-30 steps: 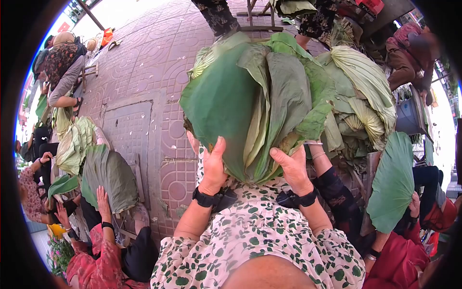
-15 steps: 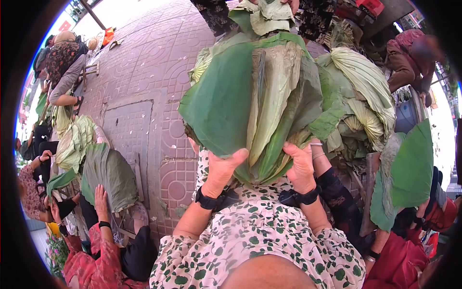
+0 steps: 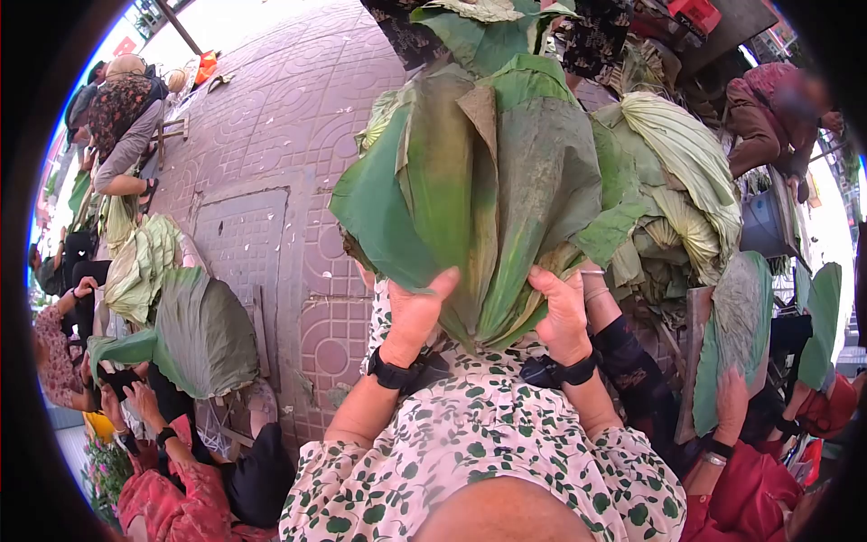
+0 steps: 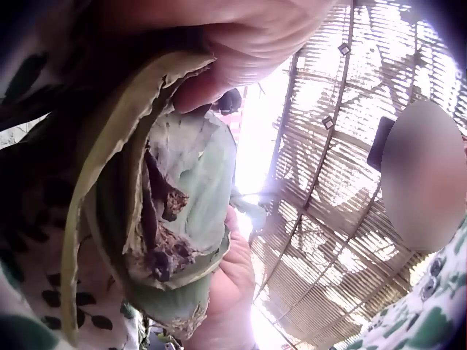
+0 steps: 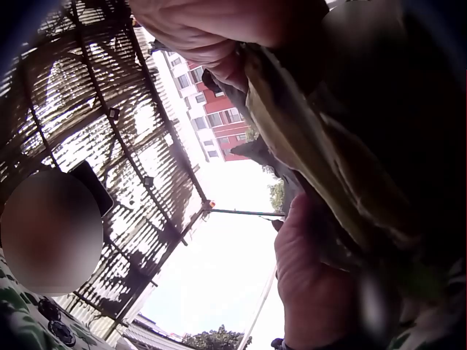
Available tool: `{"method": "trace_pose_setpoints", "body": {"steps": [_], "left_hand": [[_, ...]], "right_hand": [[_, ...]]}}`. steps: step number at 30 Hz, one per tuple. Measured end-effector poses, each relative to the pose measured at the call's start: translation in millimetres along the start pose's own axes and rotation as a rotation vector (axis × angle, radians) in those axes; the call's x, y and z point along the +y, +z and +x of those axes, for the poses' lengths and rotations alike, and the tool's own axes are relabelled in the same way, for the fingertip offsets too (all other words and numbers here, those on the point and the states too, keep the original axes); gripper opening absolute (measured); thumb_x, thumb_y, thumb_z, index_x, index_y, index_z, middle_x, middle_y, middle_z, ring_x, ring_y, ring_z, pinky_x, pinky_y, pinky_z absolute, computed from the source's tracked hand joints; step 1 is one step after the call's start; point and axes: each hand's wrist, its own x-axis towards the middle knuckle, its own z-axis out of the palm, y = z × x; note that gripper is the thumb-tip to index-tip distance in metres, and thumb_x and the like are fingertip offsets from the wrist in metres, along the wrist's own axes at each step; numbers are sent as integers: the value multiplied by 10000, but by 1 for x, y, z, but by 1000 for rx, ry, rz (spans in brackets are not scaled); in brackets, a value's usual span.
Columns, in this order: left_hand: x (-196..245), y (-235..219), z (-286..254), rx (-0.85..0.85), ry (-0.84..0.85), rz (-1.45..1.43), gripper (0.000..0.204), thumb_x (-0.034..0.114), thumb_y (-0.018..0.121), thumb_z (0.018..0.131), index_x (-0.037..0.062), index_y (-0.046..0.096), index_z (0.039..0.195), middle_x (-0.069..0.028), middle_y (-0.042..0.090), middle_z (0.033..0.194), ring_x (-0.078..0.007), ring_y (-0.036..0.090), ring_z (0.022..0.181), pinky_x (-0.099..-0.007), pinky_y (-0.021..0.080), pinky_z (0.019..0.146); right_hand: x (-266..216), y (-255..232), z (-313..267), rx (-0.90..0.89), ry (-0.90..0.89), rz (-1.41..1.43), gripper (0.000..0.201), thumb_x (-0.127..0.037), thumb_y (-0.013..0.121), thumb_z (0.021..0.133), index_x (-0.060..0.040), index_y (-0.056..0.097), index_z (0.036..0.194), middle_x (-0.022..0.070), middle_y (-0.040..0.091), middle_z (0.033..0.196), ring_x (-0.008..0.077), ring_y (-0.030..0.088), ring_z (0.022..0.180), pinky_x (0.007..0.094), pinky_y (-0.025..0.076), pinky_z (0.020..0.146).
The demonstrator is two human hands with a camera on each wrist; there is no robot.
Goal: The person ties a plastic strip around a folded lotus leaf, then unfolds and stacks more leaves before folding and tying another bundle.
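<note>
A thick bundle of large lotus leaves (image 3: 551, 172), green and partly dried grey-brown, fans out in front of my body. My left hand (image 3: 417, 307) grips its lower left edge, thumb on top and fingers hidden underneath. On the lower right, my right hand (image 3: 562, 312) holds the bundle in the same way, its thumb pressed on the leaves. The left wrist view shows torn brown leaf bases (image 4: 168, 248) at the narrow end between both hands. Layered leaf edges (image 5: 292, 131) run beside the hands in the right wrist view.
A pile of pale folded leaves (image 3: 691, 172) stands to the right of the bundle. Opposite, a person holds more leaves (image 3: 488, 41). People on both sides handle leaves, including a grey-green leaf (image 3: 203, 334) at left and another leaf (image 3: 736, 334) at right. Tiled pavement (image 3: 271, 117) stretches ahead.
Both thumbs have shifted to the right, and the bundle's layers have spread, baring more inner leaves. Across from me, leaves have been raised into view. The neighbours' leaves at right have shifted.
</note>
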Motion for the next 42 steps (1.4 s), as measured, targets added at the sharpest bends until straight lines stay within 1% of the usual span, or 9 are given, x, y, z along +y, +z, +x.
{"method": "trace_pose_setpoints", "body": {"steps": [6, 12, 13, 15, 24, 33, 35, 36, 42], "left_hand": [[-5, -11, 4, 12, -153, -435, 523, -52, 653, 739, 74, 458, 1208, -65, 554, 1126, -201, 550, 1013, -339, 456, 892], [-2, -15, 3, 51, -212, -567, 645, -56, 632, 748, 155, 342, 1284, -81, 503, 1184, -241, 537, 1055, -402, 466, 923], [-1, -14, 3, 51, -212, -567, 645, -56, 632, 748, 155, 342, 1284, -81, 503, 1184, -241, 537, 1055, -402, 466, 923], [3, -12, 1, 55, -172, -540, 434, 5, 583, 806, 19, 466, 1224, -98, 569, 1138, -237, 576, 1016, -378, 479, 895], [-5, -30, 3, 62, -391, -816, 393, 76, 554, 825, 0, 493, 1205, -138, 568, 1169, -287, 557, 1056, -432, 425, 958], [-1, -38, 13, 92, -350, -1001, 426, 88, 570, 823, 0, 473, 1228, -140, 548, 1196, -296, 531, 1090, -451, 401, 982], [2, -36, 13, 95, -345, -994, 428, 90, 572, 824, 2, 472, 1231, -139, 546, 1199, -296, 529, 1092, -454, 399, 984], [2, -35, 13, 99, -341, -988, 430, 93, 573, 825, 5, 471, 1234, -137, 544, 1202, -296, 528, 1093, -457, 396, 986], [1, -33, 11, 83, -338, -1024, 441, 63, 580, 818, 7, 465, 1240, -137, 538, 1212, -300, 521, 1105, -460, 385, 998]], "right_hand": [[5, -19, 2, 59, -10, 82, 440, -16, 557, 846, -19, 416, 1264, 88, 549, 1180, 199, 562, 1042, 352, 467, 911], [3, -16, -1, 50, -1, 15, 493, -74, 595, 847, -31, 387, 1291, 72, 530, 1200, 195, 546, 1060, 356, 458, 924], [3, -16, -1, 33, 7, -3, 510, -87, 612, 840, -33, 384, 1293, 68, 525, 1204, 194, 542, 1063, 356, 454, 927], [2, -13, -2, 41, 9, -4, 531, -94, 645, 820, -35, 396, 1285, 63, 530, 1191, 187, 534, 1061, 346, 441, 927], [0, -15, -5, -11, 5, -116, 645, -161, 717, 774, -16, 367, 1296, 83, 503, 1211, 197, 491, 1104, 337, 381, 961], [10, -29, -13, -238, 183, -245, 727, -283, 724, 758, 5, 347, 1309, 92, 478, 1216, 185, 457, 1115, 319, 370, 956], [11, -23, -12, -307, 247, -356, 872, -347, 758, 719, -24, 262, 1360, 114, 411, 1306, 242, 446, 1168, 364, 366, 989], [9, -15, -11, -323, 223, -335, 815, -294, 747, 739, -21, 284, 1351, 112, 424, 1298, 242, 455, 1161, 368, 369, 989], [12, -3, -10, -136, 171, -56, 663, -165, 697, 789, -17, 333, 1323, 106, 482, 1249, 234, 487, 1140, 377, 410, 963]]}}
